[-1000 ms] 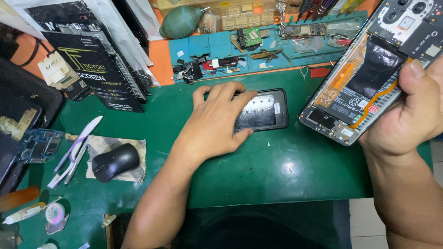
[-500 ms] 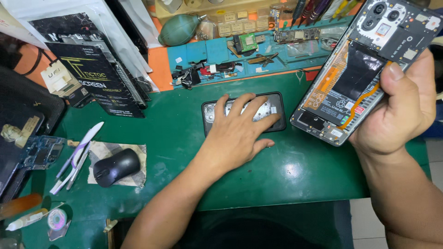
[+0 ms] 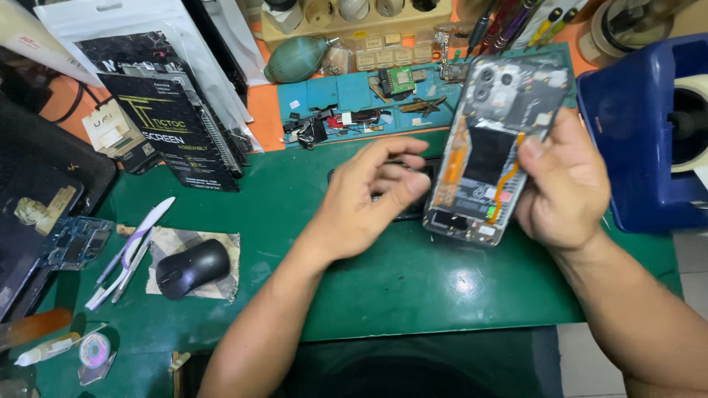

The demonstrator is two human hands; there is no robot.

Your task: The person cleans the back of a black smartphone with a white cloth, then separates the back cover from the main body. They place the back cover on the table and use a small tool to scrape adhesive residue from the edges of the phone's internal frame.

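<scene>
My right hand (image 3: pixel 564 188) grips an opened phone (image 3: pixel 487 147) by its right edge and holds it tilted above the green mat (image 3: pixel 413 280). The phone's back is off, showing a black battery, orange flex cables and the camera module at the top. My left hand (image 3: pixel 365 195) hovers just left of the phone with its fingers curled and apart, the fingertips close to the phone's left edge. Under that hand a dark flat phone panel (image 3: pixel 414 214) lies on the mat, mostly hidden.
A black mouse (image 3: pixel 193 267) rests on a cloth at the left, beside white tweezers (image 3: pixel 129 250). Black screen-part boxes (image 3: pixel 173 129) stand at the back left, and a blue tray (image 3: pixel 369 103) holds small parts. At the right stands a blue bin (image 3: pixel 627 140).
My left hand has lifted off the dark panel and curled toward the phone. My right hand has brought the opened phone down and left, closer to the left hand.
</scene>
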